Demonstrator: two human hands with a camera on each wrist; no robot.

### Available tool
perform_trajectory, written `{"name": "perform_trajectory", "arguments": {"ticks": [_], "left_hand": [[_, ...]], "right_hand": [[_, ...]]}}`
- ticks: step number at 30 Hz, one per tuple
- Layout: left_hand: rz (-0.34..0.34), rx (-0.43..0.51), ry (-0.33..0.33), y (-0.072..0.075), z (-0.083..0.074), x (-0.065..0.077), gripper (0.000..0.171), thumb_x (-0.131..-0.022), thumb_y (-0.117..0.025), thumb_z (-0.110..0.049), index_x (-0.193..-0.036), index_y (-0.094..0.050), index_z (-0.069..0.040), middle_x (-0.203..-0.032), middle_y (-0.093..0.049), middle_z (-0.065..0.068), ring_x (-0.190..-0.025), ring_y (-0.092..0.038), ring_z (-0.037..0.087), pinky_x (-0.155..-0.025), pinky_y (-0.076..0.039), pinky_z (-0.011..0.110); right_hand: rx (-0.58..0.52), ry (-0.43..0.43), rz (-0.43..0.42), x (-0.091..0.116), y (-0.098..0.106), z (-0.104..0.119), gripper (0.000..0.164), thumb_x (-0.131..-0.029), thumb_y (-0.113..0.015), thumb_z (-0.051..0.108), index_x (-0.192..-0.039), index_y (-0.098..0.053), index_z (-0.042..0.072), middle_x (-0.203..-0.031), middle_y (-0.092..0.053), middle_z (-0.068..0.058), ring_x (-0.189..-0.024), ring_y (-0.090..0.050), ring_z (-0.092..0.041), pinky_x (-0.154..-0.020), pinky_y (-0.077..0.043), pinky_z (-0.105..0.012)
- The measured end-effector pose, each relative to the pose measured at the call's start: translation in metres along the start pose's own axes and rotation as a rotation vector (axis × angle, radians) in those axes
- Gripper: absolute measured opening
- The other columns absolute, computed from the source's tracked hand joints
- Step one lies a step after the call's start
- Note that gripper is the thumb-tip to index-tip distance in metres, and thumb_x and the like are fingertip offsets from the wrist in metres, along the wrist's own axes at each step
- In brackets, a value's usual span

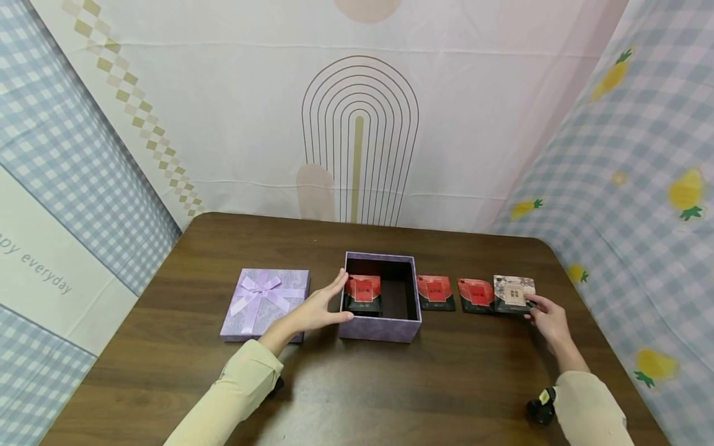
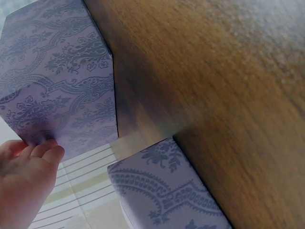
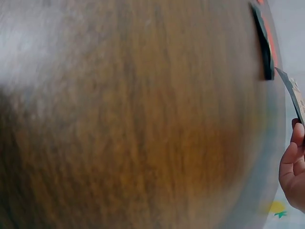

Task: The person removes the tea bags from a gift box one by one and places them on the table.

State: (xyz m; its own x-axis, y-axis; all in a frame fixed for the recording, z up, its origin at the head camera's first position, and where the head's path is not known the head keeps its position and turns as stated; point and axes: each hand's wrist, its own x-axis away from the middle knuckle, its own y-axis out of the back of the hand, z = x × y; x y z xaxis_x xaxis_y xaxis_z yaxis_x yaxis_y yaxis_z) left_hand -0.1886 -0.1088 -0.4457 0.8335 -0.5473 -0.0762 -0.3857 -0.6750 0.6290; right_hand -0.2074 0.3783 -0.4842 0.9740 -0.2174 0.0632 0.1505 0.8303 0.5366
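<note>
A purple patterned gift box stands without its lid on the table, with a red-and-black sachet inside at its left. My left hand rests along the box's left side, fingers fairly straight and thumb near the front corner. In the left wrist view, the fingertips touch the box's patterned wall. Over on the right, my right hand pinches a cream floral sachet by its right edge. The right wrist view shows this sachet tilted up at the fingertips.
Two more red-and-black sachets, one beside the box and one farther right, lie in a row on the wooden table. The lilac lid with a ribbon bow lies left of the box. Patterned cloths hang behind.
</note>
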Motion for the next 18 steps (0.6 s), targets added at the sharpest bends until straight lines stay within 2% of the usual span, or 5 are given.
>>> {"name": "perform_trajectory", "arguments": {"ticks": [11, 14, 16, 18], "left_hand": [[-0.001, -0.001, -0.001, 0.0, 0.002, 0.001, 0.085, -0.083, -0.066, -0.025, -0.144, -0.014, 0.003, -0.15, -0.005, 0.021, -0.135, -0.017, 0.034, -0.108, -0.019, 0.048], [0.007, -0.006, 0.004, 0.0, 0.002, 0.0, 0.085, -0.083, -0.066, -0.026, -0.144, -0.013, 0.002, -0.151, -0.004, 0.019, -0.136, -0.016, 0.033, -0.109, -0.018, 0.047], [0.01, -0.011, 0.002, 0.0, 0.002, 0.0, 0.085, -0.083, -0.066, -0.026, -0.144, -0.013, 0.002, -0.151, -0.004, 0.019, -0.136, -0.016, 0.033, -0.109, -0.018, 0.047], [0.014, -0.014, 0.008, 0.0, 0.002, 0.0, 0.086, -0.083, -0.066, -0.026, -0.145, -0.012, 0.001, -0.151, -0.003, 0.017, -0.136, -0.016, 0.032, -0.109, -0.018, 0.046]], "right_hand": [[0.007, -0.039, -0.01, -0.002, 0.005, -0.013, 0.041, -0.085, -0.04, -0.007, -0.125, -0.047, -0.011, -0.079, -0.055, 0.01, -0.061, -0.054, 0.003, -0.053, -0.047, -0.02], [0.063, -0.051, -0.01, -0.005, 0.006, -0.016, 0.041, -0.085, -0.039, -0.006, -0.126, -0.045, -0.013, -0.085, -0.059, -0.003, -0.063, -0.055, -0.003, -0.053, -0.046, -0.021], [0.127, -0.059, -0.004, -0.006, 0.007, -0.017, 0.042, -0.086, -0.038, -0.004, -0.127, -0.043, -0.012, -0.098, -0.059, -0.019, -0.076, -0.056, -0.015, -0.062, -0.045, -0.026], [0.177, -0.075, 0.005, -0.008, 0.008, -0.019, 0.043, -0.087, -0.037, -0.001, -0.128, -0.042, -0.011, -0.118, -0.05, -0.031, -0.096, -0.053, -0.031, -0.077, -0.045, -0.036]]}}
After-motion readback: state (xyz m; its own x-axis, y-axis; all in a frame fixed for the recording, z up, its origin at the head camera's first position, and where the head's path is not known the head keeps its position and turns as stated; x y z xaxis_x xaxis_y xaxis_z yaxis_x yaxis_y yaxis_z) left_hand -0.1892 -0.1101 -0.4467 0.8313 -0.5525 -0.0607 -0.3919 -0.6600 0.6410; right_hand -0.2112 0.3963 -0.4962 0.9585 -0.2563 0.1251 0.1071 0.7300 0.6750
